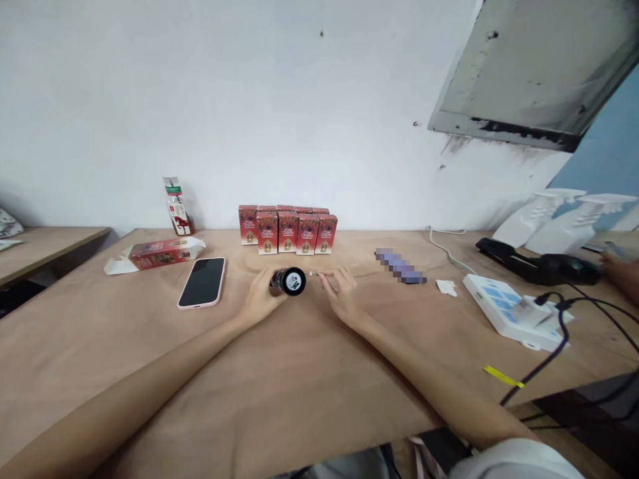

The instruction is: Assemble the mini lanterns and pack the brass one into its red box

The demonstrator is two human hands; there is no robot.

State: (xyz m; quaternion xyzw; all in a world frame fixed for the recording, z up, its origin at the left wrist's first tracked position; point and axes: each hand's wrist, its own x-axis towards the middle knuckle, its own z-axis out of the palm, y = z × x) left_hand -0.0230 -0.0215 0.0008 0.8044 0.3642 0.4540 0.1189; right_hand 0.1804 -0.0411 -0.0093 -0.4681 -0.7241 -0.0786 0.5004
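Observation:
My left hand (260,293) is wrapped around a dark cylinder (293,282) lying on its side, its round black end turned toward me. A pale disc with small dark marks fills the middle of that end. Just to the right, my right hand (342,290) pinches a tiny white piece (312,273) between thumb and fingertips, a short gap away from the cylinder. What kind of piece it is, I cannot make out. Beyond both hands stand several small red boxes (288,231) with printed fronts, grouped in rows.
Left of my hands lie a phone (202,283) and an opened red carton (162,255), with a bottle (178,209) behind. To the right are a blurred purple item (399,266), a white scrap (446,287), a power strip (509,309) with cables and white spray bottles (536,216). Another person's hand (622,271) shows far right.

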